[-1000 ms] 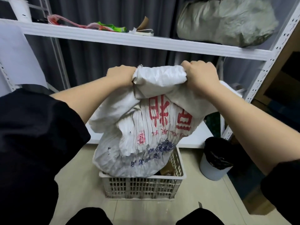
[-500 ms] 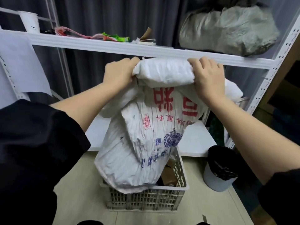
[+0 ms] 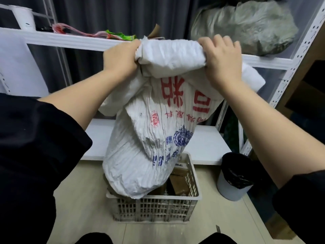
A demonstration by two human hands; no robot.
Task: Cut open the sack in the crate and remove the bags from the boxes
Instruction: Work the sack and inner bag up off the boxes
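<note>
A white woven sack [image 3: 151, 138] with red and blue print hangs upside down over a white slatted plastic crate [image 3: 154, 208] on the floor. My left hand [image 3: 121, 57] grips one end of the sack's bunched upper edge and my right hand [image 3: 221, 59] grips the other end. The sack's lower end still dips into the crate's left side. Brown cardboard boxes [image 3: 179, 182] show inside the crate at the right, under and beside the sack.
A white metal rack stands behind: its upper shelf [image 3: 73, 39] carries coloured bags and a large grey bundle [image 3: 246, 27], its low shelf [image 3: 207, 143] is just behind the crate. A small bin with a black liner [image 3: 235, 176] stands right of the crate.
Both hands have lifted the sack higher, up to the level of the upper shelf. More of the crate's inside and the brown boxes has come into sight.
</note>
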